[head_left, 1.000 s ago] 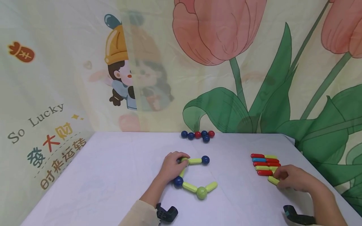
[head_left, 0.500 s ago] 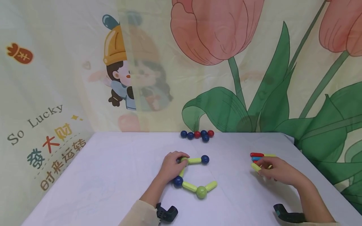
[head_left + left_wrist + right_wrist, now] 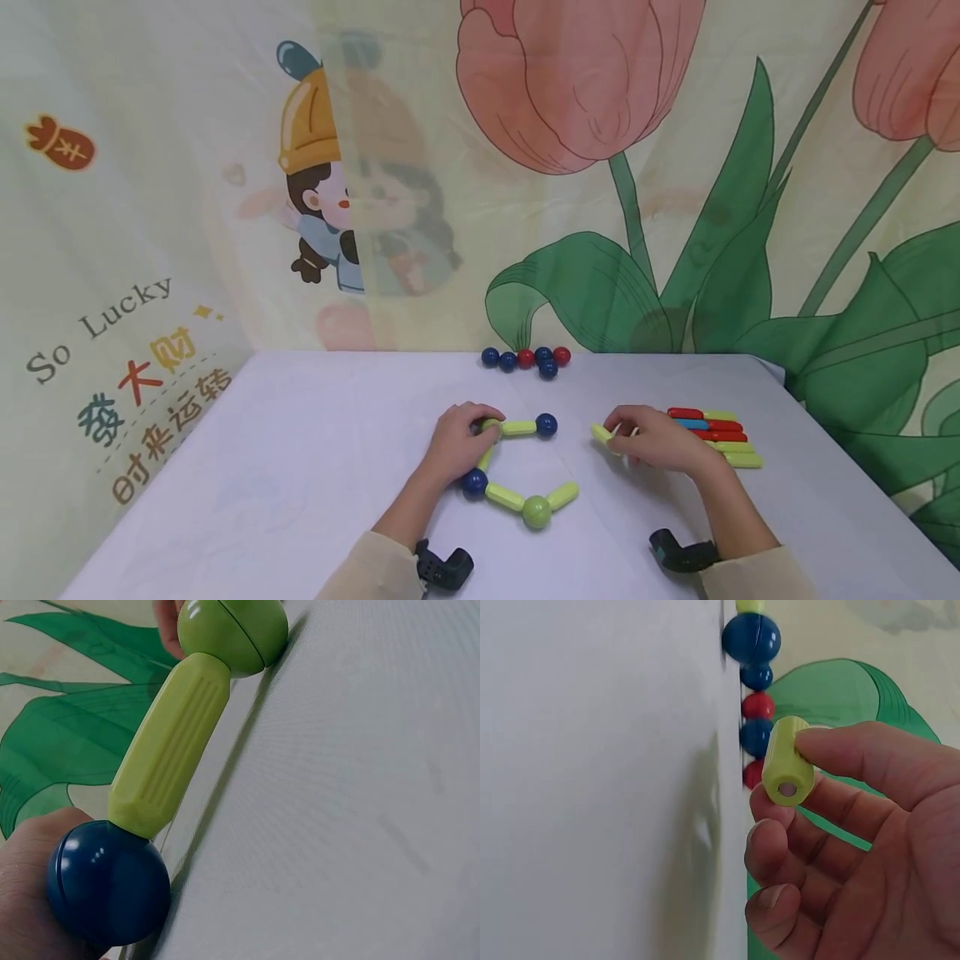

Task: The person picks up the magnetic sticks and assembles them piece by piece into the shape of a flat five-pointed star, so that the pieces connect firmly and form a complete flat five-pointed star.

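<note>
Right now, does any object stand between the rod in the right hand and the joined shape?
Nothing visible does. In the head view, only white table shows between the yellow-green rod in the right hand and the nearest blue ball of the joined shape.

From the head we look forward and slightly down, from well back, across the table (image 3: 300,467), the left hand (image 3: 459,442) and the right hand (image 3: 648,437) to the printed backdrop (image 3: 405,100). From the left wrist we look close along the table, turned sideways, at part of the ball-and-rod chain (image 3: 169,746) that the head view also shows. From the right wrist we face the yellow-green rod (image 3: 786,759) close up, sharing the row of balls (image 3: 757,736) with the head view.
</note>
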Demonstrator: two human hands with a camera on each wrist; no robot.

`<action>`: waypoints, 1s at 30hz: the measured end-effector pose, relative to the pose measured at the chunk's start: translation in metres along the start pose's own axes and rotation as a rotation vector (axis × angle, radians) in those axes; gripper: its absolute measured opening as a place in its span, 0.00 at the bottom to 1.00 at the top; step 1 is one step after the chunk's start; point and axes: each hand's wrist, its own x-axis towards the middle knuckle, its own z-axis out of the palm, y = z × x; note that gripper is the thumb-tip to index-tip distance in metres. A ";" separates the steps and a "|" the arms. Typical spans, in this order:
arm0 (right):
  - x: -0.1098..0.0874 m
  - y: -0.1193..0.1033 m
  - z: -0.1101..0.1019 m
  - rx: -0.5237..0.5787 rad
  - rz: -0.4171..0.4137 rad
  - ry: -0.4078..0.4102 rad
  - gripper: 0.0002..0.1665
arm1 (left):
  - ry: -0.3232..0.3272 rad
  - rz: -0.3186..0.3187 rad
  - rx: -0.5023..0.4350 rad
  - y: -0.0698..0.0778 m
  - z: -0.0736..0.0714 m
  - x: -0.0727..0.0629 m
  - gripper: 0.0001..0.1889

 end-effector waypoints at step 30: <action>0.026 -0.033 0.037 0.025 -0.034 -0.001 0.14 | 0.034 -0.042 -0.019 0.000 0.000 0.001 0.10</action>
